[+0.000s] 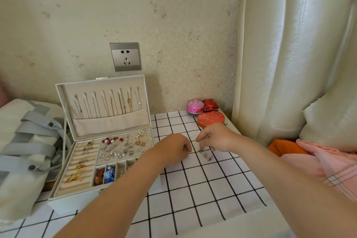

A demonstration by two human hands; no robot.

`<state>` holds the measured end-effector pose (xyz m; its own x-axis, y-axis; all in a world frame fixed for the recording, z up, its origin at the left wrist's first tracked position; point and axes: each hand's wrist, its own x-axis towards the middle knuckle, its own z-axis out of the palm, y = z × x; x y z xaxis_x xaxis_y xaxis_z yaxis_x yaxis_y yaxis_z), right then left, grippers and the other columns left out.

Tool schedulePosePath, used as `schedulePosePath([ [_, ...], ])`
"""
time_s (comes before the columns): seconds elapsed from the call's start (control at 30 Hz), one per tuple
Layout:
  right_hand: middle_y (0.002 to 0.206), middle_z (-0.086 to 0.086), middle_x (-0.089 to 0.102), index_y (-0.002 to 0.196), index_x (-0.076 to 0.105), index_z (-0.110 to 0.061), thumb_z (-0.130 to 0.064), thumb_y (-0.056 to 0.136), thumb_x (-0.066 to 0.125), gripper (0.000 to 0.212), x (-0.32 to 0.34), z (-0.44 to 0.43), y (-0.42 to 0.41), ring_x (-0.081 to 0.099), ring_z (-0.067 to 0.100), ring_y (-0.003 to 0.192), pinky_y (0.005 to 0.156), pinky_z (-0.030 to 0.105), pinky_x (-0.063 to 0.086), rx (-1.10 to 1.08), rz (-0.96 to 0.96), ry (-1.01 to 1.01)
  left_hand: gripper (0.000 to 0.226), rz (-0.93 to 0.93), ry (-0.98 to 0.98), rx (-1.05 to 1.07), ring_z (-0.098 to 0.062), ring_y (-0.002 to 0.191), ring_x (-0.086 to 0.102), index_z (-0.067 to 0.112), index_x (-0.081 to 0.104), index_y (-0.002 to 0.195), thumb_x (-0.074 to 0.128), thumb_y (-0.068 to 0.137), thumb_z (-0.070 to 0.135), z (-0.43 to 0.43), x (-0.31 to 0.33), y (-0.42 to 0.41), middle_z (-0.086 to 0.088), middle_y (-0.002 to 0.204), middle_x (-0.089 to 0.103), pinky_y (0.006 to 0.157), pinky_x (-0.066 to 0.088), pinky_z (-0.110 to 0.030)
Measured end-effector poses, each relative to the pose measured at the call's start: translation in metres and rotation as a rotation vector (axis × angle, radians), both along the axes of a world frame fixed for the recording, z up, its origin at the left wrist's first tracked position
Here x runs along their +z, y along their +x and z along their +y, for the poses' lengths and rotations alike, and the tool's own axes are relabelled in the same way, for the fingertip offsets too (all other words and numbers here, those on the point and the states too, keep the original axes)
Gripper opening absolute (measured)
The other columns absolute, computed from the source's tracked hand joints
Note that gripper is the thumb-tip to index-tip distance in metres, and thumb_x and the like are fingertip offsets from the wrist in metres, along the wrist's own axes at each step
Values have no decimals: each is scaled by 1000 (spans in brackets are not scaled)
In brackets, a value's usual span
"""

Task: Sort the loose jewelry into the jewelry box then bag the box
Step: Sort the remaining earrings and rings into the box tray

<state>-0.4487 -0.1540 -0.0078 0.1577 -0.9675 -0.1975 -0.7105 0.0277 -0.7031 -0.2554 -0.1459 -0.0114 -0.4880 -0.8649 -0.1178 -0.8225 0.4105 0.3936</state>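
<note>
Jewelry box (73, 202) — white, lid up — w/ rings (85, 148), earrings (123, 149) inside.

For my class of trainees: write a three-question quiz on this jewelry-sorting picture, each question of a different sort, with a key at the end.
1. True or false: the jewelry box is shut.
2. The loose jewelry lies: a) on the checked cloth; b) in the jewelry box; c) in a bowl.
3. Fill in: hanging inside the lid are several ___.

Key: 1 false, it stands open; 2 a; 3 necklaces.
</note>
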Motion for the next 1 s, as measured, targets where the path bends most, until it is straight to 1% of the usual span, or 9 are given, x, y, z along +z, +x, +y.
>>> schedulePosePath([
  [0.1, 92, 4, 75, 94, 74, -25, -11, 85, 74, 17, 4, 4, -1, 57, 10, 55, 45, 21, 40, -23, -33, 66, 21, 45, -22, 0, -6, 93, 57, 19, 72, 109, 56, 95, 14, -1, 4, 2, 5, 109, 68, 79, 41, -16],
  [0.23, 95, 4, 76, 103, 71, -19, -10, 91, 69, 15, 14, 7, 3, 56, 11, 57, 46, 22, 41, -85, -269, 149, 15, 144, -23, 27, -6, 87, 57, 20, 72, 105, 61, 95, 18, -1, 12, 8, 6, 101, 67, 76, 43, -17],
  [0.37, 87, 0, 76, 109, 70, -15, -9, 92, 69, 18, 28, 9, 18, 54, 10, 56, 47, 22, 38, -105, -423, 218, 8, 360, -12, 150, -8, 73, 67, 22, 70, 97, 66, 91, 18, 3, 24, 19, 8, 83, 69, 61, 47, -14],
  [0.57, 82, 1, 76, 103, 69, -15, -10, 89, 72, 15, 48, 19, 63, 52, 10, 53, 44, 21, 34, -122, -521, 153, 8, 513, -34, 243, -4, 64, 64, 27, 72, 95, 70, 89, 22, 23, 50, 56, 4, 80, 71, 63, 51, -14],
  [0.67, 76, -2, 73, 95, 70, -16, -10, 84, 76, 14, 56, 28, 88, 53, 10, 51, 43, 21, 34, -106, -472, 56, 9, 541, -40, 303, -5, 63, 65, 30, 71, 95, 70, 89, 23, 34, 57, 78, 3, 84, 72, 64, 52, -19],
  [0.77, 74, -3, 71, 86, 72, -19, -11, 79, 81, 14, 52, 35, 112, 55, 12, 49, 42, 20, 37, -72, -339, -54, 16, 539, -33, 364, -4, 65, 69, 30, 66, 105, 68, 92, 21, 45, 57, 102, 5, 87, 73, 60, 48, -15],
  [0.83, 76, -3, 72, 81, 72, -21, -12, 77, 82, 15, 44, 38, 124, 59, 13, 51, 49, 21, 44, -45, -274, -107, 12, 508, -45, 397, -2, 64, 67, 26, 69, 100, 70, 90, 21, 52, 55, 117, 5, 82, 73, 58, 48, -14],
  [0.93, 75, -10, 71, 77, 71, -30, -18, 78, 81, 16, 31, 39, 136, 63, 4, 62, 60, 24, 49, -11, -83, -208, 8, 448, -68, 423, -6, 70, 67, 29, 72, 90, 72, 88, 22, 59, 53, 134, 7, 79, 72, 70, 51, -21],
  [1.0, 74, -14, 70, 77, 70, -34, -22, 78, 80, 16, 28, 38, 140, 64, 0, 70, 64, 22, 50, 9, 30, -279, 8, 444, -84, 440, -2, 74, 63, 30, 73, 90, 72, 88, 23, 60, 53, 140, 11, 82, 70, 69, 47, -16],
])
